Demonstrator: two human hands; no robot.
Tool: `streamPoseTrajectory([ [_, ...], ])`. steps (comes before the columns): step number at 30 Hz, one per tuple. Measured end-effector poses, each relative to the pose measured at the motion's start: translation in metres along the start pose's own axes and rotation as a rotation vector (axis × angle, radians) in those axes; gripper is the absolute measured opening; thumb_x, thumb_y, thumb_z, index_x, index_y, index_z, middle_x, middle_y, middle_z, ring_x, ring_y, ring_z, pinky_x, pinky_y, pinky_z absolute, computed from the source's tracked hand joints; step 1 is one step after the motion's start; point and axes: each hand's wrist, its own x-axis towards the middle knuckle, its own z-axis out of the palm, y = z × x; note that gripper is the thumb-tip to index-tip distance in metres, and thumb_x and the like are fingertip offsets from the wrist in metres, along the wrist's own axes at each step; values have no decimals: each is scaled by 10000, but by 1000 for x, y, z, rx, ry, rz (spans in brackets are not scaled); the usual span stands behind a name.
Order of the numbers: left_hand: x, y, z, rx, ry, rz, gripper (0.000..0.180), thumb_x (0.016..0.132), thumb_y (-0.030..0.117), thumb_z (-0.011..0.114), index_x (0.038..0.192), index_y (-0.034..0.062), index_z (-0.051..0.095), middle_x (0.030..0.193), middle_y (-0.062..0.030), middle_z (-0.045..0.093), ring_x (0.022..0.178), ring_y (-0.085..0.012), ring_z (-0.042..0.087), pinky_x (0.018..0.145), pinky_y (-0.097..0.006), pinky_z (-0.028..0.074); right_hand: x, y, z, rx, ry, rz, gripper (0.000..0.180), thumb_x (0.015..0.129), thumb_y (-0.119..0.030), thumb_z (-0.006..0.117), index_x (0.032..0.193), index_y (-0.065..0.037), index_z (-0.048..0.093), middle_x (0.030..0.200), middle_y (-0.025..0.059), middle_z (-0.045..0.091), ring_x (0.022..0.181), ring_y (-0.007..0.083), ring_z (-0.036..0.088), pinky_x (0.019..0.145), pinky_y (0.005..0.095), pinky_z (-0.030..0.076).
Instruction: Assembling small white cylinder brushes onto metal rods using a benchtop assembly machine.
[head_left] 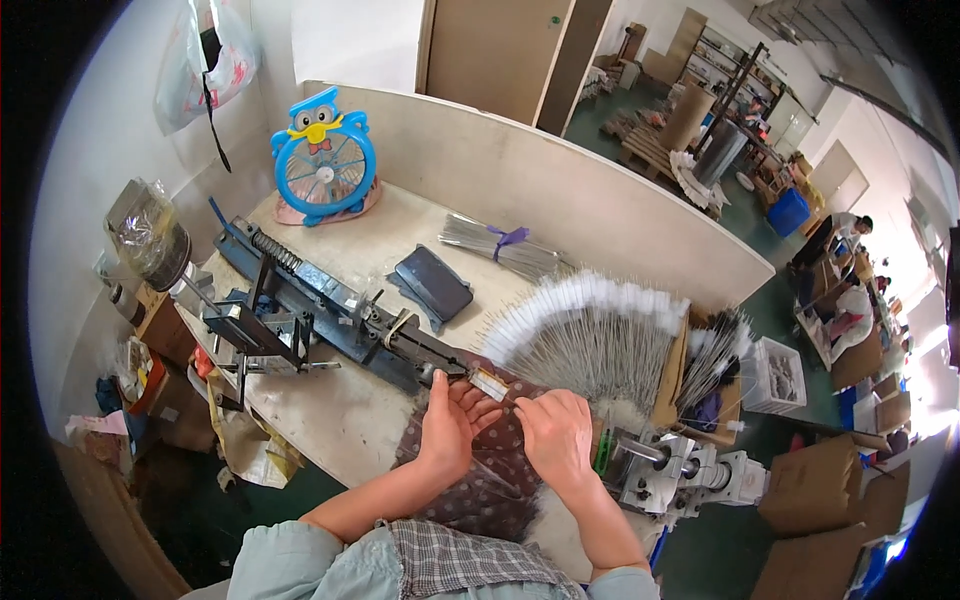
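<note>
A long dark metal bench machine [335, 305] with a coil spring runs slantwise across the table, its near end in front of my hands. At that end a small whitish strip-like piece [489, 385] shows between my two hands. My left hand [452, 425] is palm up beside it, fingers apart and slightly curled, thumb raised near the machine's end. My right hand [557, 430] has thumb and forefinger pinched together just past the piece's right end; what they hold is too small to make out. Beneath both hands lies a brown dotted cloth [480, 490].
Wire-stemmed brushes with white tips [590, 340] fan out at the right. A wire bundle with a purple tie [505, 245], dark pouch [432, 283] and blue fan [325, 170] lie farther back. A metal motor-like machine [690, 470] is by my right arm. People [850, 310] work far right.
</note>
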Motion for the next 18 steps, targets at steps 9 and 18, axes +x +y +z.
streamPoseTrajectory([
  [9, -8, 4, -2, 271, -87, -40, 538, 969, 435, 377, 1296, 8, 399, 1271, -141, 491, 1132, -235, 515, 961, -370, 404, -12, 5, -18, 165, 92, 30, 192, 747, -139, 698, 924, -71, 664, 905, 62, 636, 836, 250, 599, 711, 373, 469],
  [18, -26, 48, -73, 404, 49, 50, 418, 906, 198, 548, 1281, 38, 456, 1149, -121, 597, 1017, -222, 586, 841, -339, 479, -119, 23, 30, 131, -534, 281, 140, 793, -148, 645, 922, -95, 658, 813, 61, 589, 722, 258, 632, 610, 385, 511],
])
